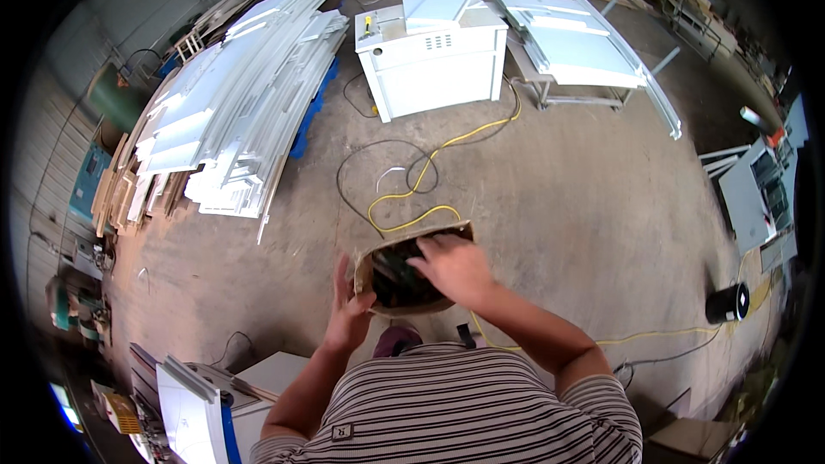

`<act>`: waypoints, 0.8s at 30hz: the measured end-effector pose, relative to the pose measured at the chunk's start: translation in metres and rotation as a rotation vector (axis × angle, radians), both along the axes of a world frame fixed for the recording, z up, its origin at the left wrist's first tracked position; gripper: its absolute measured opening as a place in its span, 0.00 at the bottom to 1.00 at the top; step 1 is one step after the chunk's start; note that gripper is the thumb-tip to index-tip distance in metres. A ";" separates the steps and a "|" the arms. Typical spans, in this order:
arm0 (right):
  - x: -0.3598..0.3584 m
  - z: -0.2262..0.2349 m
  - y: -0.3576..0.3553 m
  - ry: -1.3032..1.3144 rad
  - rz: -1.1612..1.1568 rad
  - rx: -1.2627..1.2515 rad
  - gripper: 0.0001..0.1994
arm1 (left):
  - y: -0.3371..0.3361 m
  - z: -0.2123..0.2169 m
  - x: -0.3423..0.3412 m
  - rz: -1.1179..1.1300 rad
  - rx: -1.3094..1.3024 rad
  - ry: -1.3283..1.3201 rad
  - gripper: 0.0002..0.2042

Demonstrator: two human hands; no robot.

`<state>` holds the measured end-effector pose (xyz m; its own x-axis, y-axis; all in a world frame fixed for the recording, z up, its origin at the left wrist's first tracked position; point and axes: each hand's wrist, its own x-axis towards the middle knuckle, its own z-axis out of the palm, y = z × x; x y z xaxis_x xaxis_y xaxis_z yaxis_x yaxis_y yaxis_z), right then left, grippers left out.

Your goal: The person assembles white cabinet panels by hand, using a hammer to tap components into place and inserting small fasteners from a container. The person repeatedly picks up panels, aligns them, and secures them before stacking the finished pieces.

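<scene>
A brown box (363, 277), seemingly cardboard, is held in front of my body with its top open. Dark pieces (397, 279) lie inside; their kind is too dim to make out. My left hand (346, 309) grips the box's left side, thumb at the rim and fingers along the outer wall. Over the right part of the opening, my right hand (455, 268) reaches in from the right. Its bent fingers are apart, with nothing visible between them, though the tips dip into shadow.
Ahead stands a white cabinet-like bench (438, 69) with panels on top. Stacked white panels and strips (249, 94) fill the left; more panels (584, 43) rest on a low cart at right. A yellow cable (391, 198) snakes across the floor. A black cylinder (727, 302) stands far right.
</scene>
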<state>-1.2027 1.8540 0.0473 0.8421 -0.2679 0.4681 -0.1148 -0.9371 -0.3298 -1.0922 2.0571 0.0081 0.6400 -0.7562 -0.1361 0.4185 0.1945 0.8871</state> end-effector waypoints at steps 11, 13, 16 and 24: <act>0.283 -0.072 0.025 -0.063 0.321 -0.187 0.06 | 0.012 -0.013 0.156 0.380 0.159 0.058 0.44; 0.332 -0.071 0.027 -0.055 0.359 -0.203 0.06 | 0.015 -0.003 0.198 0.400 0.205 0.084 0.45; 0.404 -0.072 0.030 -0.076 0.421 -0.234 0.07 | 0.018 0.002 0.256 0.432 0.173 0.102 0.44; 0.541 -0.021 0.002 -0.421 0.483 0.132 0.06 | 0.007 -0.023 0.413 0.476 0.066 0.277 0.43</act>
